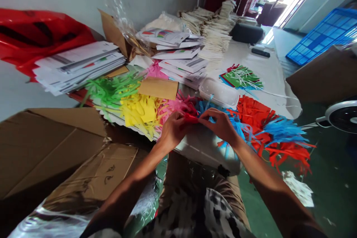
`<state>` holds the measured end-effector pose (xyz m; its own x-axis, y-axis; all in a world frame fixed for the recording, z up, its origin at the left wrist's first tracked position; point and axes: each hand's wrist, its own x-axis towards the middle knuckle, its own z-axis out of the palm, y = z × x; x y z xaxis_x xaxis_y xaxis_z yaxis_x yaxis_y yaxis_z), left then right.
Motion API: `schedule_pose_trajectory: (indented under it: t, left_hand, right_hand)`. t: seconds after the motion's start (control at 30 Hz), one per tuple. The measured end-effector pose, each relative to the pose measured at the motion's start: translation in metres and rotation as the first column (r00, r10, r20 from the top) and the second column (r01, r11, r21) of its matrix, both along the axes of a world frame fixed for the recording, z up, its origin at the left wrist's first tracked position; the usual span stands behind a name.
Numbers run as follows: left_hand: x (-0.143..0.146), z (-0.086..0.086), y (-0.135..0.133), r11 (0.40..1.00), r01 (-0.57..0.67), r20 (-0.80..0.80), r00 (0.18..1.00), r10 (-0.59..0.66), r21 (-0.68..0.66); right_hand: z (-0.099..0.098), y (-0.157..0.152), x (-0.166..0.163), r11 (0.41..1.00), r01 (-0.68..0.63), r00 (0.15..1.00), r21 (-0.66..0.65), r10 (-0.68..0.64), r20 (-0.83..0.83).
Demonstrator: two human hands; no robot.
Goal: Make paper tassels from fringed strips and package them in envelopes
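My left hand (173, 129) is closed on a piece of red tissue paper (191, 118) above the table's near edge. At the right end of the same paper, the fingertips of my right hand (219, 123) are pinched together. Just behind my hands lies pink fringed tissue (173, 106), with yellow fringed tissue (140, 111) and green fringed tissue (113, 88) to its left. Beside my right hand is blue fringed tissue (237, 124). Red fringed tissue (252, 109) spreads farther right, over the table's edge. My fingers hide part of the held paper.
Printed white packets (181, 63) are stacked behind the tissue. A clear plastic tub (219, 92) stands near my right hand. Open cardboard boxes (52, 145) flank my left side. A white round fan (344, 115) and a blue crate (325, 39) are at the right.
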<state>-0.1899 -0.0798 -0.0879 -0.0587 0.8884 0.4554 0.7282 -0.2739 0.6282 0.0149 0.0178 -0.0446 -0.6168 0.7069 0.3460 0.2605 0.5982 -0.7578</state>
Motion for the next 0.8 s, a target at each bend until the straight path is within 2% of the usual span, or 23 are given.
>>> schedule_pose_trajectory:
  t: [0.23,0.37,0.43,0.57,0.67,0.8]
  left_hand:
    - [0.002,-0.003,0.005,0.993,-0.119,-0.178,0.977,0.114,-0.016]
    - [0.001,0.001,0.004,0.996,-0.093,-0.236,0.968,0.086,-0.018]
    - [-0.001,0.007,0.002,0.999,-0.033,-0.169,0.985,0.033,0.006]
    - [-0.003,0.018,-0.002,0.995,0.080,0.110,0.990,-0.085,0.053]
    - [-0.002,0.024,-0.001,0.991,0.124,0.295,0.946,-0.133,0.051]
    - [0.000,0.028,0.002,0.996,0.088,0.485,0.870,-0.092,0.031]
  right_hand:
    - [0.010,0.002,-0.001,0.998,-0.038,0.992,-0.043,0.032,-0.120]
    - [0.013,0.005,0.005,0.998,-0.034,0.989,-0.052,0.027,-0.144]
    - [0.013,0.005,0.008,0.999,-0.046,0.995,-0.015,0.044,-0.091]
    - [0.010,0.003,0.010,0.999,-0.054,0.997,-0.004,0.054,-0.048]
    - [0.006,0.002,0.010,0.998,-0.027,0.995,-0.050,0.022,-0.097]
    - [0.003,0.002,0.009,0.995,-0.015,0.989,-0.100,0.001,-0.146]
